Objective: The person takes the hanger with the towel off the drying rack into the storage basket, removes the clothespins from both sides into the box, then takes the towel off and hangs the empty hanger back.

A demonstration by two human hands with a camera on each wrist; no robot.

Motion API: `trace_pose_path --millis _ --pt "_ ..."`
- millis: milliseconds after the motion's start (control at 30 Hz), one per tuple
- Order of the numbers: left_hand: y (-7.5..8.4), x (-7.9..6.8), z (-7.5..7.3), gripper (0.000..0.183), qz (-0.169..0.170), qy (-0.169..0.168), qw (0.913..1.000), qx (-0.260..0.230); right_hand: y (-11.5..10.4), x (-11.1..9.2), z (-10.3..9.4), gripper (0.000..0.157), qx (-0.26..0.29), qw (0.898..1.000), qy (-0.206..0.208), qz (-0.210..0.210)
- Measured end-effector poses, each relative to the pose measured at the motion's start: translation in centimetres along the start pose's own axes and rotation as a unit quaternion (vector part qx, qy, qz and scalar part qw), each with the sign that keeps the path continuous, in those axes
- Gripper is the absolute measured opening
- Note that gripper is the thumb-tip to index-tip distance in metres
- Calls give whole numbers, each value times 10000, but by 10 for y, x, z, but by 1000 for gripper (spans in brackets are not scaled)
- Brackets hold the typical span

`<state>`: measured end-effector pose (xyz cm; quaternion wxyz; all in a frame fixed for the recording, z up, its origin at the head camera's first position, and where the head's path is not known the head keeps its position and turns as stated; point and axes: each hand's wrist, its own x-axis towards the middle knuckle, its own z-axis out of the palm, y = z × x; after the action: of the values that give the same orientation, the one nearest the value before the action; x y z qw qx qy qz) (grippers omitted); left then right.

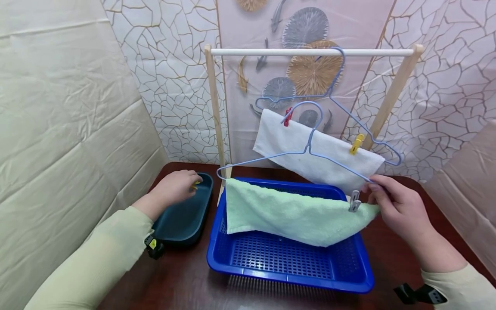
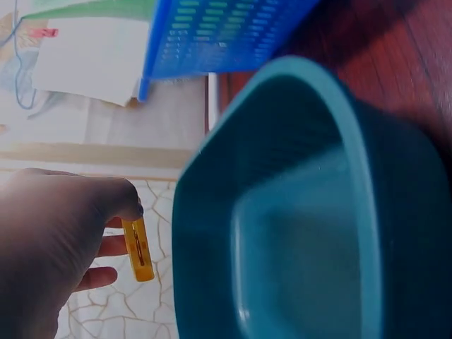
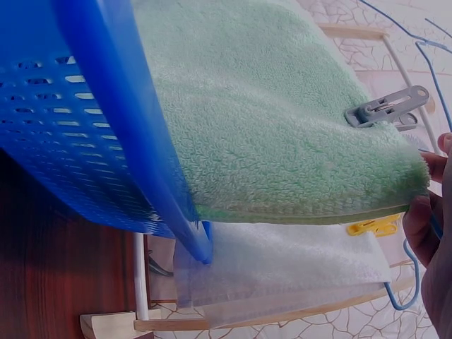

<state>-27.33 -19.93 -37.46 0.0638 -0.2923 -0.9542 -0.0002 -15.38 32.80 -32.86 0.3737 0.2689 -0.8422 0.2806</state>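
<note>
My left hand (image 1: pixel 175 188) pinches a yellow clothespin (image 2: pixel 138 249) between thumb and fingers, above the dark teal tray (image 1: pixel 208 193). On the other side, my right hand (image 1: pixel 404 209) grips the right end of a blue wire hanger (image 1: pixel 279 153) together with a corner of the light green towel (image 1: pixel 294 213). That towel hangs from the hanger's lower part, over the blue basket (image 1: pixel 288 282). A grey clothespin (image 1: pixel 354 201) is clipped on it near my right fingers; no clip shows at its left end.
Behind, a white towel (image 1: pixel 302 142) hangs from a second blue hanger (image 1: pixel 354 116) with a red clothespin (image 1: pixel 288 117) and a yellow one on it. That hanger hooks over the white rod (image 1: pixel 271 52) of a wooden rack (image 1: pixel 215 99). Patterned cloth walls stand behind the dark table (image 1: pixel 186 280).
</note>
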Motion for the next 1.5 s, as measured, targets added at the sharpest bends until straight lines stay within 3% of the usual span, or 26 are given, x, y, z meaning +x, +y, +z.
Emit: trace_pose_path --millis 367,700,1067,1500 --pt "-18 9 11 31 -24 -293 9995 77 -1 -2 0 25 -58 9999 -37 137" --pt "-30 18 23 30 -205 -694 9974 9 0 -2 0 18 -16 10000 12 68" --pt "-40 27 43 6 -176 -981 9950 99 0 0 1 14 16 9999 -30 122" --pt "-40 33 51 25 -335 -1210 9920 114 -2 0 1 14 25 9999 -60 119"
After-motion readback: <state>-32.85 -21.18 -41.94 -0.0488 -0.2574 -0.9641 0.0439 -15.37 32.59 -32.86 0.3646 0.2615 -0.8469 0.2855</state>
